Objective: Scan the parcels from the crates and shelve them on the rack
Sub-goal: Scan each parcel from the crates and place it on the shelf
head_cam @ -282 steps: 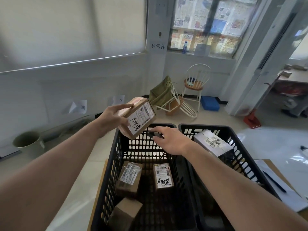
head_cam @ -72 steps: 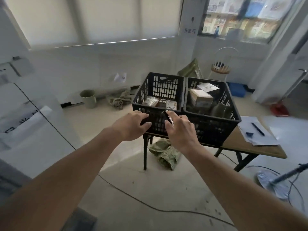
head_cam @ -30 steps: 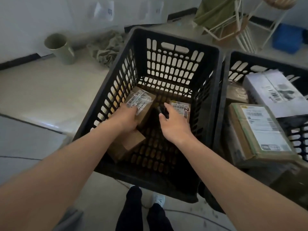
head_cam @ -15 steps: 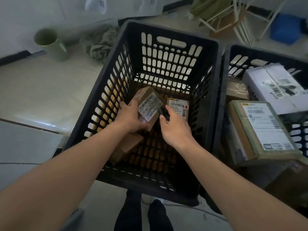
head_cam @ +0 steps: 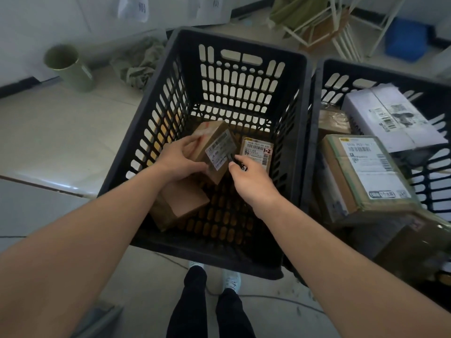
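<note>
I am gripping a small brown parcel (head_cam: 214, 152) in my left hand (head_cam: 178, 161), tilted above the left crate's (head_cam: 241, 62) floor, while my right hand (head_cam: 249, 178) is pinching the scanner (head_cam: 234, 160) at its label. Next comes shelving, I judge.

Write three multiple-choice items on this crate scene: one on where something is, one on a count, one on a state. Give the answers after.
1. Where is the green bin?
A. on the floor left of the left crate
B. inside the right crate
C. on a chair

2. How many parcels lie loose on the left crate's floor, not counting the held one?
A. none
B. two
C. five

3. What is the left hand doing?
A. hanging idle
B. gripping a small brown parcel
C. pressing the crate rim

Answers: 1 A, it stands on the tiles; 2 B, a labelled parcel and a plain box; 3 B, fingers wrap the parcel.
</note>
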A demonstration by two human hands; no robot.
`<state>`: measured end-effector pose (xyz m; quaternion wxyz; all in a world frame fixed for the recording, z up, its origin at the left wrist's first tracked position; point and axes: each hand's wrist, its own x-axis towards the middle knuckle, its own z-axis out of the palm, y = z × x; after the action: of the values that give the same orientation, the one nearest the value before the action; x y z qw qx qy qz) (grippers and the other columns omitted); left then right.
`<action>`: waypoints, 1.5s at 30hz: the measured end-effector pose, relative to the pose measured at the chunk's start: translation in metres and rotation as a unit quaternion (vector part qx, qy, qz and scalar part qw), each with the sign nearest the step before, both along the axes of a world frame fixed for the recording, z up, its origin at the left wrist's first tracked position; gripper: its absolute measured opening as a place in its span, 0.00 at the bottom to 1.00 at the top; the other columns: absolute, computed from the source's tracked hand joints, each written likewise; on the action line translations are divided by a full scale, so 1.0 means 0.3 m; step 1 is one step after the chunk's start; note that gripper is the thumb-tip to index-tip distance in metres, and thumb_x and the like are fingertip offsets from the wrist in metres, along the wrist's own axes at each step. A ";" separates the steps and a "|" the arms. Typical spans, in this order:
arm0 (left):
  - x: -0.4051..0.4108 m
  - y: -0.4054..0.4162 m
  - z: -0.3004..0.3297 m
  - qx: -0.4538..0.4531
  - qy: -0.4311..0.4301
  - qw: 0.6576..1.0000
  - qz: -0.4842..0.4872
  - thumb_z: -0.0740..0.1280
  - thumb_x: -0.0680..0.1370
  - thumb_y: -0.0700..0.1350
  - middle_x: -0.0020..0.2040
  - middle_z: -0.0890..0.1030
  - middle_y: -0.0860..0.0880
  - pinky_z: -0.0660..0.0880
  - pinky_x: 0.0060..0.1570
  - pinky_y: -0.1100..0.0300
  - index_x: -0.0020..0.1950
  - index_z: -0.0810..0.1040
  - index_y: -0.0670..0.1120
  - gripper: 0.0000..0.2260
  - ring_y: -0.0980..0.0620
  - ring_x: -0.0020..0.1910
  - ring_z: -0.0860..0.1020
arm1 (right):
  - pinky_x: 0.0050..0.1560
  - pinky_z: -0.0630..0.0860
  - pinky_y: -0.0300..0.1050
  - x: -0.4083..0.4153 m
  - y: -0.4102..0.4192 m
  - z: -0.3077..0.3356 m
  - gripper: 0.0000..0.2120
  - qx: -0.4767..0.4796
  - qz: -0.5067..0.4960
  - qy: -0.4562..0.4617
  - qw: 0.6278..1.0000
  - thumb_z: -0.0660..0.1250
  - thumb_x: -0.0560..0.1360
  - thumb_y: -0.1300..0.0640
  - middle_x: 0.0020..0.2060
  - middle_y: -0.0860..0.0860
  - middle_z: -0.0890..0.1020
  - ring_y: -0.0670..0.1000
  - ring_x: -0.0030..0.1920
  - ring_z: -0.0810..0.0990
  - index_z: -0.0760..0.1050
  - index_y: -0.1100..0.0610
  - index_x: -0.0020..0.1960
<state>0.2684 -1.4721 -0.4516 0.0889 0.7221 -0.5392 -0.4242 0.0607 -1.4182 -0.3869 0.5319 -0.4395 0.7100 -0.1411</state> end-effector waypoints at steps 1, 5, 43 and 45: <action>0.002 0.000 0.011 -0.018 0.016 1.000 0.018 0.83 0.65 0.59 0.71 0.74 0.49 0.78 0.63 0.47 0.76 0.69 0.67 0.43 0.47 0.64 0.76 | 0.45 0.71 0.39 0.000 0.001 0.009 0.23 -0.001 -0.009 -0.006 1.000 0.60 0.87 0.43 0.69 0.44 0.77 0.41 0.50 0.75 0.67 0.42 0.81; 0.016 0.002 0.074 -0.063 0.082 0.993 0.061 0.82 0.67 0.56 0.65 0.80 0.52 0.82 0.58 0.48 0.70 0.77 0.66 0.33 0.49 0.60 0.81 | 0.34 0.69 0.37 0.000 0.017 0.063 0.22 -0.028 -0.023 0.008 0.999 0.60 0.86 0.43 0.44 0.33 0.72 0.42 0.36 0.72 0.68 0.40 0.80; 0.140 0.219 0.922 -0.312 0.120 0.942 -0.038 0.81 0.71 0.35 0.52 0.85 0.49 0.80 0.63 0.46 0.64 0.85 0.52 0.24 0.48 0.53 0.83 | 0.60 0.81 0.53 0.076 0.343 0.830 0.19 -0.290 0.270 0.196 0.897 0.64 0.85 0.48 0.65 0.50 0.82 0.54 0.56 0.82 0.75 0.41 0.76; 0.175 0.223 0.942 -0.318 0.114 0.940 -0.041 0.81 0.70 0.35 0.51 0.85 0.50 0.80 0.61 0.49 0.64 0.85 0.51 0.24 0.48 0.53 0.83 | 0.61 0.81 0.56 0.121 0.357 0.845 0.19 -0.291 0.273 0.221 0.890 0.63 0.85 0.47 0.64 0.51 0.82 0.56 0.56 0.82 0.75 0.42 0.75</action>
<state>0.3209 -1.4051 -0.1689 0.3577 0.5804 -0.6612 -0.3131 0.0970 -1.3112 -0.1334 0.2273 -0.7708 0.5883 -0.0899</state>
